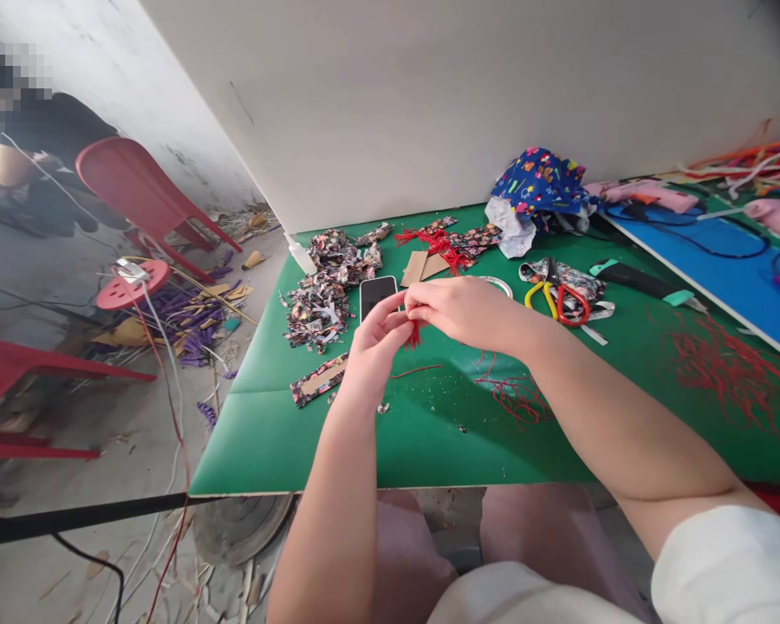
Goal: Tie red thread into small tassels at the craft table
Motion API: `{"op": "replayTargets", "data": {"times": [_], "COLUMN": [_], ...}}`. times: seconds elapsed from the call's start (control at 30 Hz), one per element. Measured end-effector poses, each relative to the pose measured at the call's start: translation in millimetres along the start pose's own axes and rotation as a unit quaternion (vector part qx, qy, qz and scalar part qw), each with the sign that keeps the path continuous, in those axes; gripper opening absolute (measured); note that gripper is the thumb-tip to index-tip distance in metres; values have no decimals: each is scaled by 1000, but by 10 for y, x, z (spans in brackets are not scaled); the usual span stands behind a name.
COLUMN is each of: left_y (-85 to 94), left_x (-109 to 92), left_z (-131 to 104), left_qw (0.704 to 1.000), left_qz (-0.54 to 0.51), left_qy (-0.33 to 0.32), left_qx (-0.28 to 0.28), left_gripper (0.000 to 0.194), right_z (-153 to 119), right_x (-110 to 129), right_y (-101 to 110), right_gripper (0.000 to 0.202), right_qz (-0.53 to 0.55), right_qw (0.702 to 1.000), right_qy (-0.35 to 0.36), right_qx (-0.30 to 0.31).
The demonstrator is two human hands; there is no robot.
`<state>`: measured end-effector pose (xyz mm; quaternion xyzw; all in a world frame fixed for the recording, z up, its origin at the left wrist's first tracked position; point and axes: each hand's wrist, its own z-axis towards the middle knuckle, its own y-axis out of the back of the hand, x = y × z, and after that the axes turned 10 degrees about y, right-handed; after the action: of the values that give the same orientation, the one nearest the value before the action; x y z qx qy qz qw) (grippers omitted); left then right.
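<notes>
Together, the left hand (377,336) and the right hand (455,308) are pinching a red tuft (414,336)

The fingertips of both hands are meeting, closed on the tuft, and partly hiding it; its loose ends are hanging just below them, over the green tabletop (260,442). Behind the left hand a phone (377,289) is lying partly covered, with brown card pieces (421,268) sitting farther back. A pile of floral scraps (328,286) is spreading to the left, a white bottle (302,255) standing at its edge. Nearer the left forearm, a floral strip (317,381) is lying flat.

On the right, scissors (557,303) with yellow and red handles are resting beside a utility knife (643,282). Loose red threads (516,397) are lying near the right forearm, and a larger thread tangle (731,368) is spreading farther right. A blue patterned cloth (539,184) is bunching up at the back, near a blue board (708,269). Off to the far left, another person (78,121) is sitting by a red chair (126,186).
</notes>
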<state>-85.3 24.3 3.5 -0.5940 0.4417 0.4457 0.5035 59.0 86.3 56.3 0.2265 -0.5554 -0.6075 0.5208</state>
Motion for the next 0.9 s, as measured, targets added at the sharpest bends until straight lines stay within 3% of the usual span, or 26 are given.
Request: {"op": "replayTargets", "data": {"times": [0.2, 0.33, 0.43, 0.5, 0.57, 0.7, 0.9], "left_y": [21, 87, 112, 109, 91, 45, 55], "left_x": [92, 106, 87, 75, 68, 68, 86], "left_z": [6, 34, 36, 22, 0, -32, -40], "left_qw": [999, 994, 990, 993, 997, 1000, 999], "left_qz": [-6, 80, 130, 110, 64, 12, 9], "left_qy": [45, 70, 38, -10, -32, -5, 33], "left_qx": [6, -5, -47, -50, -21, 4, -12], "left_gripper": [19, 22, 36, 47, 45, 31, 26], "right_z": [-30, -62, -57, -39, -19, 4, -23], "right_x": [-24, -73, -71, -46, -15, 20, -9], "right_y": [78, 146, 126, 84, 36, -11, 46], "right_gripper": [15, 15, 16, 16, 16, 16, 17], "right_qz": [-15, -34, -32, -28, -26, -24, -23], "right_qw": [1000, 998, 998, 999, 1000, 1000, 1000], "right_qy": [4, -10, -9, -4, 2, 7, 5], "right_qx": [-23, -53, -44, -20, 3, 18, 6]}}
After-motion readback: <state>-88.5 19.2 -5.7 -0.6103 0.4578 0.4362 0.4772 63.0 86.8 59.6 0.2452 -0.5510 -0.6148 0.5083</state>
